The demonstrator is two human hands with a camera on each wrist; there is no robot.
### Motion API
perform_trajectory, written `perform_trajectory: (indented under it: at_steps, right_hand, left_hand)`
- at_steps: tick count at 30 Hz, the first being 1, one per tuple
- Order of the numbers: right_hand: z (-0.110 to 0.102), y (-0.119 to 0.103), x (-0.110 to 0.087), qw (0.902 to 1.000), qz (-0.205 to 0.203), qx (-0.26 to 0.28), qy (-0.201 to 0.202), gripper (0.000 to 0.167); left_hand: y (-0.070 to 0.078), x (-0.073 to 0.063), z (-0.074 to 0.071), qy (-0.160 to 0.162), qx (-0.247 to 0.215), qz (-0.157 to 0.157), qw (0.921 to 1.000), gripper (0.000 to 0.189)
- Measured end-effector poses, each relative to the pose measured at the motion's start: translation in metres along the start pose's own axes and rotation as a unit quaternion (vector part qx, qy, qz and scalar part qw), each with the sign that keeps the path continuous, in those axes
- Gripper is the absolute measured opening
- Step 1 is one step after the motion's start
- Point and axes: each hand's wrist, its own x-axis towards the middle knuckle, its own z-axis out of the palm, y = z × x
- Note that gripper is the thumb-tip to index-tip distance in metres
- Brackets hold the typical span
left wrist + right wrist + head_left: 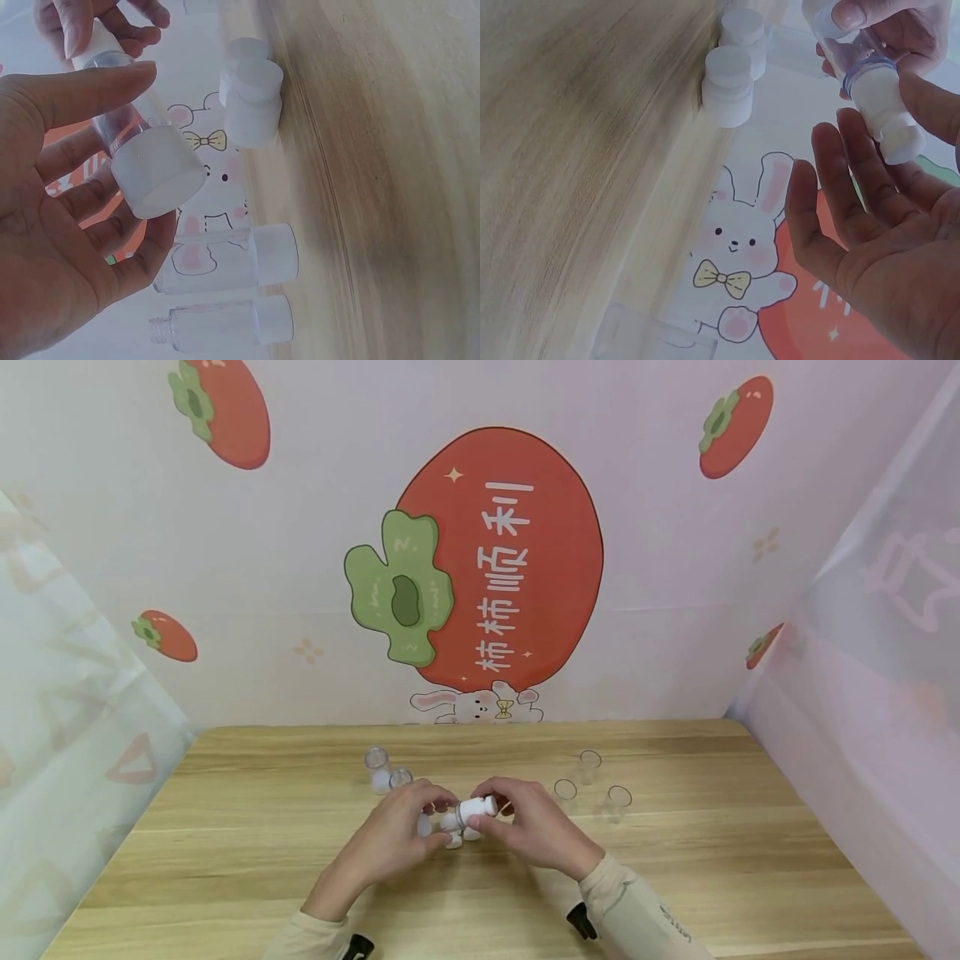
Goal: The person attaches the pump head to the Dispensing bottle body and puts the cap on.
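Above the table, my left hand (396,831) holds a clear bottle with a white base (157,172), thumb on one side and fingers around the other. The bottle is tilted. At its other end is a white pump top (885,109), which my right hand (538,824) pinches between thumb and fingers. The top sits at the bottle's mouth; I cannot tell whether it is screwed on. Two similar short white pump tops (727,86) stand on the table just below the hands.
To the left on the wooden table (225,835) stand two clear bottles (377,768) with white bases; the left wrist view shows a threaded neck on one. Several clear, round-rimmed covers (615,806) stand to the right. A printed cloth backdrop (300,568) rises behind the table.
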Motion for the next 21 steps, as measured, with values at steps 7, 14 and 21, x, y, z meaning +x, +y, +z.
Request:
perform_trajectory:
  at_steps: [7, 14, 21]
  right_hand:
    - [0.0, 0.0, -0.001, 0.9999, 0.008, -0.007, 0.007, 0.019]
    - [-0.006, 0.004, -0.005, 0.9998, -0.005, -0.001, 0.02, 0.041]
    - [-0.02, 0.004, -0.013, 0.9979, -0.003, -0.047, 0.044, 0.044]
  left_hand:
    - [0.001, 0.0, 0.001, 0.006, 0.004, -0.001, 1.0, 0.034]
    - [0.0, 0.0, 0.001, 0.013, 0.009, -0.005, 0.9999, 0.035]
    - [0.0, -0.003, 0.0, 0.019, 0.008, -0.02, 0.9996, 0.036]
